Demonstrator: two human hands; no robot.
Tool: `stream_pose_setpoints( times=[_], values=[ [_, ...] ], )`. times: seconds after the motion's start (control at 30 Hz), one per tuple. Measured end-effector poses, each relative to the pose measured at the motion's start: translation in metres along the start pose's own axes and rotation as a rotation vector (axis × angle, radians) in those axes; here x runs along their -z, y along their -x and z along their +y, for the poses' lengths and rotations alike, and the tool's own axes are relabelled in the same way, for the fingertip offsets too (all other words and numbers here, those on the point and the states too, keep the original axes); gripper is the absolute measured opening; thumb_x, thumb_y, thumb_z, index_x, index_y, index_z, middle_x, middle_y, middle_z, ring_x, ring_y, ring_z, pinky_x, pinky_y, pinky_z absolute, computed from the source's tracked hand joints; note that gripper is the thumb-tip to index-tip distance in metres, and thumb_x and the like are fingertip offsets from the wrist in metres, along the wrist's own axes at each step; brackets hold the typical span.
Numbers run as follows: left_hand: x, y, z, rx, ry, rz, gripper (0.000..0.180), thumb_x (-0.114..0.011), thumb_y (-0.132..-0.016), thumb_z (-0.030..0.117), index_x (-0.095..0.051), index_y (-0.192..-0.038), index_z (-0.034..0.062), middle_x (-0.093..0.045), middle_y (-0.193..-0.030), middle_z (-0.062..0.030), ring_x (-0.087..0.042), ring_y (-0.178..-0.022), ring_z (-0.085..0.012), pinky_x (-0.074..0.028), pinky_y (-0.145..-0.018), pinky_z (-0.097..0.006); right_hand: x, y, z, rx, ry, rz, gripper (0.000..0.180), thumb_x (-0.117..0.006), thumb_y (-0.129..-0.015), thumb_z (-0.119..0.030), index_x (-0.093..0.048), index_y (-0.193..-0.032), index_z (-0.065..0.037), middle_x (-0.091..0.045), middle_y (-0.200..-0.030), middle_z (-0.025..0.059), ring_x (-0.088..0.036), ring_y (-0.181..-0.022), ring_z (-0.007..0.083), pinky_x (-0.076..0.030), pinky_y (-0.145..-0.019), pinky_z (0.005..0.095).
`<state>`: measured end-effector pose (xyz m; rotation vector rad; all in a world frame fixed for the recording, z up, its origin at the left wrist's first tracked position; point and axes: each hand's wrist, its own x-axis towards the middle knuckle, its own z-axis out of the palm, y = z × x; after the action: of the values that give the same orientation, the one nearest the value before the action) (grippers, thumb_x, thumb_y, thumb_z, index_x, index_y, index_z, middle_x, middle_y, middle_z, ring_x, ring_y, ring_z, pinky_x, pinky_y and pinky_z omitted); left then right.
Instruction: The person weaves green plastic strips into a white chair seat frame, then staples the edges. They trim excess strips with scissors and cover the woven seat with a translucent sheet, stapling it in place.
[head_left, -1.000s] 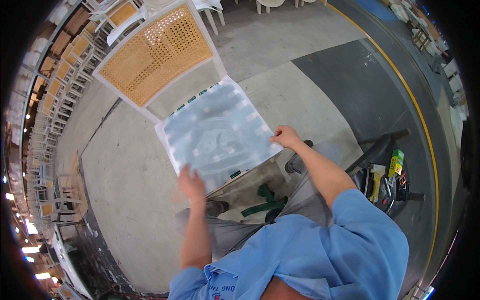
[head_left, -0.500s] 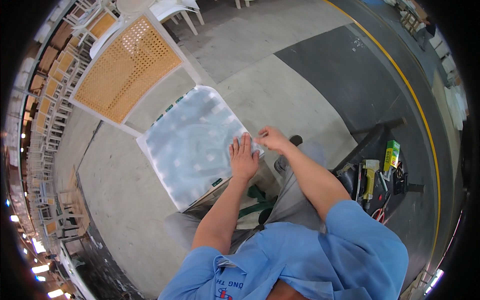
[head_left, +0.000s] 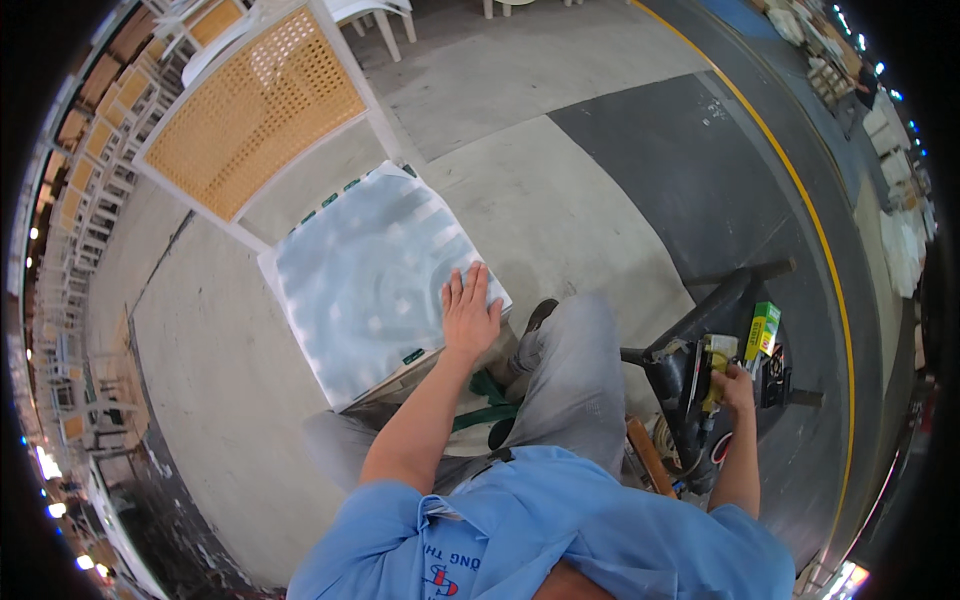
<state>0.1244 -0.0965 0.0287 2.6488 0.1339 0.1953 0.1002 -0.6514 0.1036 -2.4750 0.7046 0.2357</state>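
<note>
- Writing first: the blue shirt (head_left: 600, 515) has dark lettering on the chest plus a little red-and-blue logo. It's upside down from this angle, and I'm not copying it out.
- There's also print on the green-and-yellow box (head_left: 763, 322), well off to the right of the chair. Way too small for me to make out properly.
- The chair (head_left: 360, 80) itself is right in front of the person: white frame, woven cane back at the far side, seat toward the knees. Can't see any label on it.
- A pale blue-grey sheet (head_left: 350, 275) covers the chair's seat, with dark green tabs (head_left: 413, 356) poking out at the front and back edges.
- Left hand (head_left: 470, 318) is flat on the sheet at the chair's front right corner, fingers stretched out, gripping nothing. Same corner as half a second ago.
- Right hand (head_left: 737, 388) is the big change: it was at that corner too, and now it's well to the right of the chair, fingers curled around a yellow tool (head_left: 712, 398).
- That tool is on a black stand (head_left: 668, 372), right of the chair, just beside the box.
</note>
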Motion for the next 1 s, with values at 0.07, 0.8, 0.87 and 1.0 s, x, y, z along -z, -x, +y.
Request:
stream_pose_setpoints(
  times=[0.07, 0.8, 0.87, 1.0],
  values=[
    [0.011, 0.006, -0.009, 0.038, -0.058, -0.021, 0.072, -0.058, -0.094, 0.035, -0.034, -0.155, 0.0073, -0.033, -0.162, -0.0092, -0.023, -0.151, -0.0400, -0.016, -0.123, -0.053, -0.034, 0.006, -0.020, -0.056, -0.212, -0.149, 0.029, -0.081, -0.078, -0.014, -0.067, -0.097, 0.002, -0.066, -0.084, 0.0043, -0.062, -0.075, 0.0169, -0.049, -0.068, 0.0337],
    [0.006, 0.007, -0.018, 0.057, 0.067, 0.012, 0.073, -0.065, -0.091, 0.036, -0.037, -0.153, 0.0098, -0.035, -0.161, -0.0062, -0.027, -0.150, -0.0371, -0.020, -0.123, -0.052, -0.107, 0.060, -0.428, 1.138, 0.160, -1.104, 0.068, -0.085, -0.074, -0.011, -0.057, -0.137, -0.011, -0.068, -0.122, 0.0117, -0.064, -0.110, 0.0260, -0.050, -0.099, 0.0384],
    [0.005, 0.005, -0.013, 0.054, 0.073, -0.002, 0.073, -0.066, -0.091, 0.035, -0.037, -0.153, 0.0101, -0.035, -0.160, -0.0058, -0.027, -0.150, -0.0366, -0.021, -0.123, -0.052, -0.138, 0.053, -0.435, 1.418, 0.420, -1.090, 0.070, -0.083, -0.073, -0.010, -0.057, -0.138, -0.015, -0.069, -0.121, 0.0131, -0.066, -0.109, 0.0322, -0.052, -0.097, 0.0413],
    [0.007, 0.008, -0.017, 0.062, 0.077, 0.013, 0.074, -0.068, -0.090, 0.034, -0.037, -0.153, 0.0109, -0.036, -0.160, -0.0054, -0.027, -0.150, -0.0355, -0.022, -0.123, -0.051, -0.179, 0.051, -0.436, 1.361, 0.646, -1.168, 0.070, -0.082, -0.075, -0.012, -0.055, -0.139, -0.020, -0.070, -0.115, 0.0151, -0.066, -0.104, 0.0382, -0.053, -0.091, 0.0438]
  ],
)
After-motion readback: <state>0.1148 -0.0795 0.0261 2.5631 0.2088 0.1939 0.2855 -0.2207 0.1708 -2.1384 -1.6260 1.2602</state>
